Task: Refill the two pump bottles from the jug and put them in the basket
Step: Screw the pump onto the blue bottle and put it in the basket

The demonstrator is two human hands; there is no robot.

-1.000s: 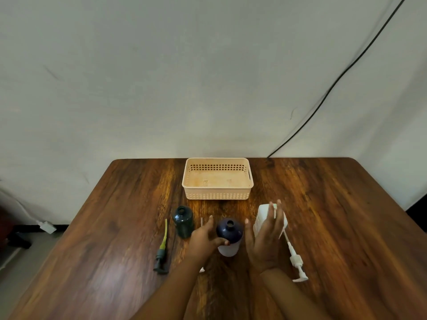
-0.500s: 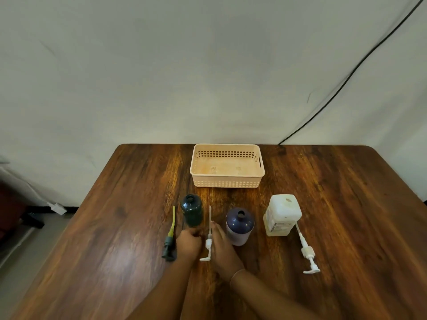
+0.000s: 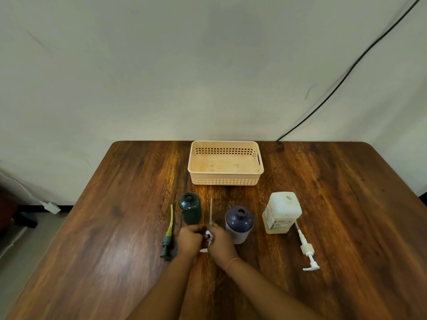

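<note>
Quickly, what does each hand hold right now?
Left hand: closed around the white pump.
Right hand: closed on the same pump.

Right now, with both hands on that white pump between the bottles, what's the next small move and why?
Probably lift the white pump and feed its tube into the blue bottle. Both hands, left hand and right hand, close around it, and that bottle's neck stands open beside them, as does the green bottle.

Uncapped bottles (image 3: 190,207) (image 3: 239,224), jug (image 3: 282,212), empty basket (image 3: 225,181)
</note>
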